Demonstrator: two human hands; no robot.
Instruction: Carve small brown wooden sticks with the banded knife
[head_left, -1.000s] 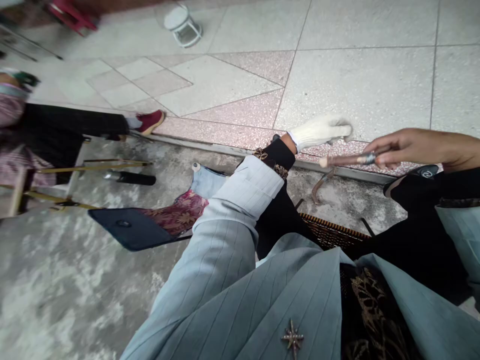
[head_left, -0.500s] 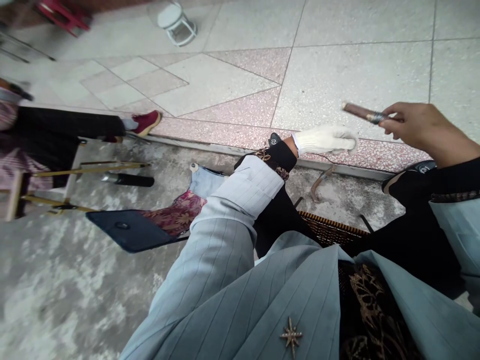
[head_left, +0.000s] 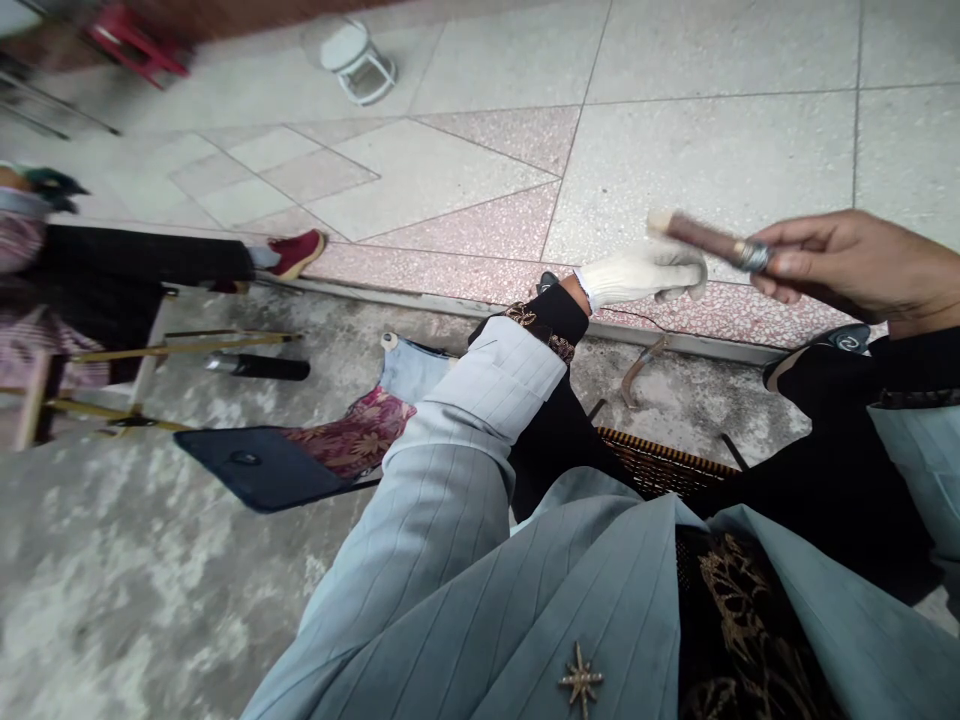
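My right hand (head_left: 840, 262), bare, grips a short brown stick (head_left: 705, 236) with a pale end and grey wrapping near my fingers. The stick points left, above and beyond my gloved hand. My left hand (head_left: 637, 275) wears a white knit glove and reaches forward over the step edge. Its fingers are curled inward; whether something is inside them is hidden. A thin dark cord (head_left: 634, 314) shows just below the glove. Beneath, a curved brown piece (head_left: 637, 375) lies on the concrete by the step.
A woven seat (head_left: 660, 462) is between my legs. On the left are a folding stool with a blue and red fabric seat (head_left: 255, 465), a black bottle (head_left: 262, 366) and a seated person's leg (head_left: 150, 255). Farther off stand a white stool (head_left: 356, 60) and a red stool (head_left: 139, 45).
The stick in my right hand has moved left and slightly down, toward the glove. My left hand's fingers look more curled, while its arm has barely shifted.
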